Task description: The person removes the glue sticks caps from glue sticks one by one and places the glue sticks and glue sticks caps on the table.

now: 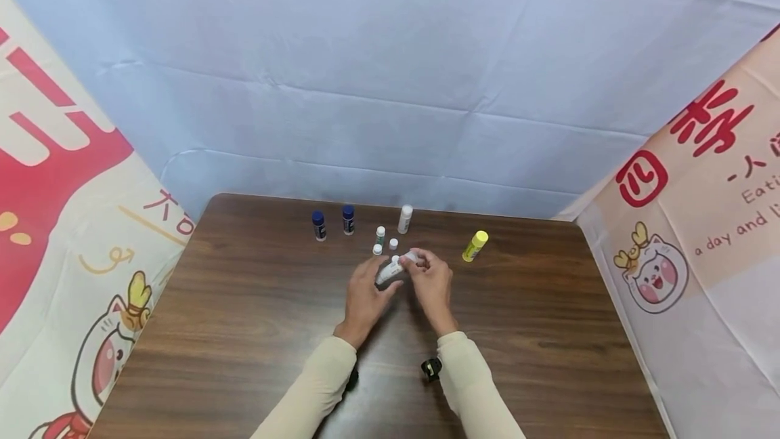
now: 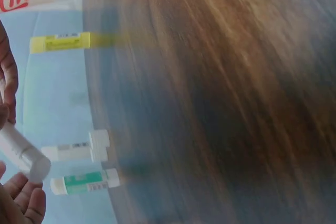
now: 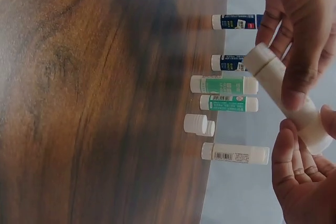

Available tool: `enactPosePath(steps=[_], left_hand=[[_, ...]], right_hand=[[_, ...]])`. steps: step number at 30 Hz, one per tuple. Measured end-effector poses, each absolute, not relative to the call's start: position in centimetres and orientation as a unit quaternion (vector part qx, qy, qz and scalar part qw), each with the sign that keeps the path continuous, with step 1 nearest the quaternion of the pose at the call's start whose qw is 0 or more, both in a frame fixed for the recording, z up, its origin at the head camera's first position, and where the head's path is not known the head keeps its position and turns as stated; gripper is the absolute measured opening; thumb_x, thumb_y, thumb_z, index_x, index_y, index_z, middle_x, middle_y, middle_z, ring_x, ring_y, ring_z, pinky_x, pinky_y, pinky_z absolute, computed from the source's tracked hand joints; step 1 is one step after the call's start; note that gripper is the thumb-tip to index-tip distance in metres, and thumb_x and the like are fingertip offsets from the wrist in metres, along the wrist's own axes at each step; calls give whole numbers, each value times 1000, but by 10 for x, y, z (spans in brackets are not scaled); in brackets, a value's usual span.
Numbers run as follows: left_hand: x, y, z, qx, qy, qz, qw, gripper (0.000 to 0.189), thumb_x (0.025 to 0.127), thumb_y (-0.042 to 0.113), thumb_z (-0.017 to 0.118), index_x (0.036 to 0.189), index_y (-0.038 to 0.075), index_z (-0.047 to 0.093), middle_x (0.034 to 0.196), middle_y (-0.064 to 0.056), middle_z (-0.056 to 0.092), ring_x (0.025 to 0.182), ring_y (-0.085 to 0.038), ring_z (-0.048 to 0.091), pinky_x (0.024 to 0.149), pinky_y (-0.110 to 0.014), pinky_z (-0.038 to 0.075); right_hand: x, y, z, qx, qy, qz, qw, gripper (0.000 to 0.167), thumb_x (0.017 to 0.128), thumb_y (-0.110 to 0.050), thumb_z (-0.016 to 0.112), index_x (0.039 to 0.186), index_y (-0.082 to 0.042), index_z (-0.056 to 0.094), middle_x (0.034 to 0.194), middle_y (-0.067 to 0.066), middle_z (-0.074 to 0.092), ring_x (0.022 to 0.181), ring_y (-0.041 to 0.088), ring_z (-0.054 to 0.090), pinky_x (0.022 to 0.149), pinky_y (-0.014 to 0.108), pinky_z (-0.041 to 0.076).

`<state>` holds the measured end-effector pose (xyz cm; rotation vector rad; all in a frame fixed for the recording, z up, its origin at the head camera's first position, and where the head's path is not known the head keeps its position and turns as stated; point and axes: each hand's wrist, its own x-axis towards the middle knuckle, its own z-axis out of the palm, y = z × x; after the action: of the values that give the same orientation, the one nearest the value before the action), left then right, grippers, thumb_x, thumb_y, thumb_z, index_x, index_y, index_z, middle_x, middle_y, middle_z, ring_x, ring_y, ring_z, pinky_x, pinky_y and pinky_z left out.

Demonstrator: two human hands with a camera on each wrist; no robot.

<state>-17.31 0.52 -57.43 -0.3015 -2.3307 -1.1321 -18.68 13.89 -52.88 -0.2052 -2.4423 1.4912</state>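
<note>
Tube (image 1: 388, 272), white, held between both hands: left hand (image 1: 363, 292) grips one end, right hand (image 1: 434, 283) the other. Just beyond them stand two green sticks (image 3: 229, 104) and two caps (image 3: 195, 123), with a white stick (image 1: 405, 219) farther out. Blue sticks (image 1: 348, 219) stand beyond the left hand, leftward; yellow stick (image 1: 475, 246), right of the right hand.

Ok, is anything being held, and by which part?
A white cylindrical plastic tube, tilted: the left hand grips it toward its lower end, the right hand near its upper end.
</note>
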Motion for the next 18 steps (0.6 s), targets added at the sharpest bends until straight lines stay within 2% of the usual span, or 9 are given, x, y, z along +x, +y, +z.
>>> enactPosePath(steps=[4,7,12,18], left_hand=[[-172,8,-572,-113,-869,-401,265,59,65,19,90,117,6,64,109,-11,68,92,-27,63,80,-40,50],[-171,10,-572,-121,-874,-388,267,56,67,18,89,115,7,64,104,-9,69,86,-26,62,75,-39,49],[-169,11,-571,-139,-873,-378,276,47,68,15,87,109,8,65,98,-6,69,84,-23,63,73,-38,49],[-168,10,-571,-146,-864,-381,296,40,70,14,86,103,9,65,95,-5,69,79,-22,63,69,-38,49]], right_hand=[[-184,136,-529,-85,-848,507,130,29,77,-32,81,90,-7,74,72,0,70,63,10,62,55,24,44],[-182,135,-529,-103,-847,506,124,34,74,-42,82,80,-10,71,67,-3,68,59,10,59,54,26,43],[-180,132,-528,-140,-846,499,125,46,71,-56,79,66,-13,62,57,-3,60,54,14,53,52,30,40],[-181,129,-527,-154,-846,496,123,47,70,-56,79,63,-14,61,54,-2,57,54,17,51,52,32,39]])
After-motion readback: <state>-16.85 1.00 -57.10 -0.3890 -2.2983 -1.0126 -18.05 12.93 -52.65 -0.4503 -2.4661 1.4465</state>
